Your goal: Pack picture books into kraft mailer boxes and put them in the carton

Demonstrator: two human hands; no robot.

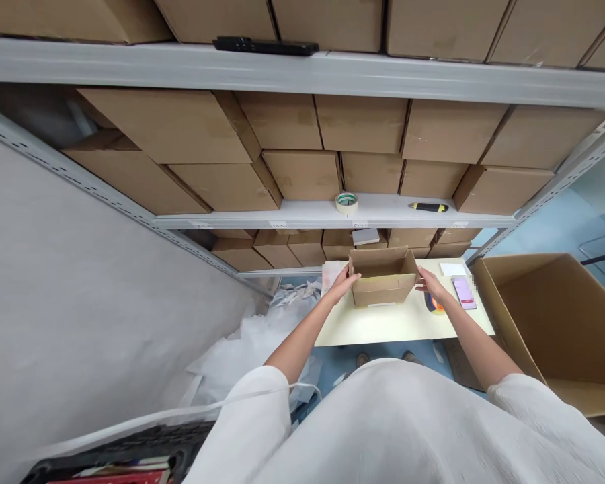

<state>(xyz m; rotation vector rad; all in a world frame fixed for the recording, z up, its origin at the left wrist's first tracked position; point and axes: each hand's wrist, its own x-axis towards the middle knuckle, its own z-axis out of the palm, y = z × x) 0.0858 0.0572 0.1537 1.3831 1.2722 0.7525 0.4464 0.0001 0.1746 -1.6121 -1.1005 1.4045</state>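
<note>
Small cardboard box, open at the top, held between both hands at the far half of the pale table, just below the rack shelf; whether resting on the tabletop or slightly raised, not possible to tell. Probably light, of thin board: likely stiff along folds and corners, softer in mid-panel, apt to dent rather than break, and with a dry surface unlikely to slip. Best taken low on the two short side walls, with level, gentle pressure; less well by the upper edges, likely to bend. Left hand partly closed on the box's left wall, thumb over the rim, fingers wrapped toward the outer side. Right hand half open at the right end, fingertips against the corner edge, lower fingers loosely curled; firmness of hold there not discernible. Both arms stretched forward and downward from the body, slanting inward toward the box, left forearm and right forearm roughly mirrored. Close beside the right wrist, partly covered, a tape roll; farther right, a phone and a white card. Beyond the table's right edge, a large open carton.
</note>
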